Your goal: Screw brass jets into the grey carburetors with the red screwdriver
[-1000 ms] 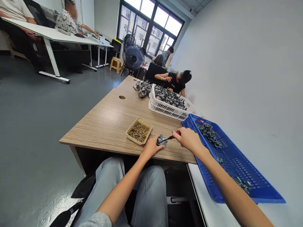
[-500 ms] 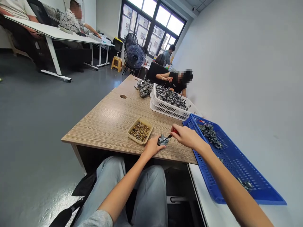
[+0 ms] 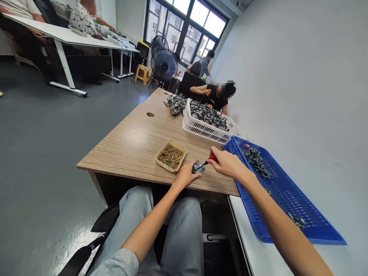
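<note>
My left hand [image 3: 185,175] grips a small grey metal part [image 3: 198,167] on the wooden table [image 3: 123,147], near its front edge. In my right hand [image 3: 224,163] is a screwdriver [image 3: 212,157] with a red handle. Its dark shaft slants down to the left, and the tip meets the metal part. Just left of the part sits a cream tray [image 3: 158,160] holding many brass-coloured screws [image 3: 170,156].
Beyond stand a white basket [image 3: 198,131] full of metal parts and a loose pile [image 3: 176,104]. A blue basket [image 3: 287,188] with parts lies at the right. A person in black [image 3: 217,100] sits across; a fan [image 3: 164,65] stands behind.
The view has shifted slightly. Both hands keep their hold, with the screwdriver still at the metal part. The person across has raised a hand a little.
</note>
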### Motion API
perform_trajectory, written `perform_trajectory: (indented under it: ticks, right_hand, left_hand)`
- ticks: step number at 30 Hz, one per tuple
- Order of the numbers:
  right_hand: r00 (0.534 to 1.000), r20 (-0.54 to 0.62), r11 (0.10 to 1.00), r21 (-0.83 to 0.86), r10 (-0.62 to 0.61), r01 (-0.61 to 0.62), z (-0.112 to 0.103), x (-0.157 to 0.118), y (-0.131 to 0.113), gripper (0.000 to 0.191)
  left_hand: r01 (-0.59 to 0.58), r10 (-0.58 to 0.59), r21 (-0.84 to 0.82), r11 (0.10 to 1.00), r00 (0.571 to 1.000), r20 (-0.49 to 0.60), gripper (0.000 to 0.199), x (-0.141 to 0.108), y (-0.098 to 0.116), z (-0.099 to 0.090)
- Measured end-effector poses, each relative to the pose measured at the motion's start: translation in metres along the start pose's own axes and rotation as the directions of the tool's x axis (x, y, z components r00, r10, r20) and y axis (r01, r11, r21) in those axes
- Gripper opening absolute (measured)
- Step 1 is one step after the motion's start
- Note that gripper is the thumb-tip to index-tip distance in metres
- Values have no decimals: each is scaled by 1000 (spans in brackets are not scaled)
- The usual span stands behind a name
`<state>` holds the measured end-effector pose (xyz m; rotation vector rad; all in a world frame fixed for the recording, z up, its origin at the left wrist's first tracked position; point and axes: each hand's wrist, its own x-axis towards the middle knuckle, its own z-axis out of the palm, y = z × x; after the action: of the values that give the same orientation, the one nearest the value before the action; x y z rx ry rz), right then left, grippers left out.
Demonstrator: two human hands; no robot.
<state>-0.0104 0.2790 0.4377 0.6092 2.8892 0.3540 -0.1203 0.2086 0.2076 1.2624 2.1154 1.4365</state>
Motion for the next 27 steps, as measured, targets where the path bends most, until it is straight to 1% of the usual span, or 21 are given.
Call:
perform_trajectory:
  ticks: [4,7,9,11,14,18,20,22,24,27]
  right_hand:
    - [1000,-5,1000,7,-21,21,0,1,1,18]
    - [997,8,995,70,-74,73,0,2,5,15]
    - [994,11,987,117,-113,111,1,3,7,16]
    - [993,0,985,126,-120,119,2,3,9,18]
    - [998,-28,997,66,-47,49,4,3,6,13]
    - [992,-71,995,-21,101,-102,6,5,0,35]
    - [991,-74,993,-22,114,-116,5,5,0,39]
    - [997,-53,998,17,63,-63,3,4,1,34]
    - [999,-29,996,87,-14,16,1,1,3,29]
    - [994,-17,979,174,-109,110,0,-5,5,36]
  left_hand:
    - [11,-11,-6,1000,1000,5,69,0,1,-1]
    - [16,-16,-9,1000,1000,8,70,0,1,-1]
    - [16,-16,-8,1000,1000,8,70,0,0,-1]
    - [13,-13,-5,1000,1000,5,69,0,0,0]
    - [6,-6,-7,1000,1000,-1,68,0,-1,1]
    - [3,-3,-8,1000,1000,-8,68,1,-1,1]
    - [4,-4,-7,1000,1000,-8,68,1,-2,1]
    - [0,0,-5,1000,1000,-6,68,1,-2,1]
    - [-2,2,-1,1000,1000,-5,68,1,-2,1]
    - [2,-2,8,1000,1000,-8,68,1,-2,1]
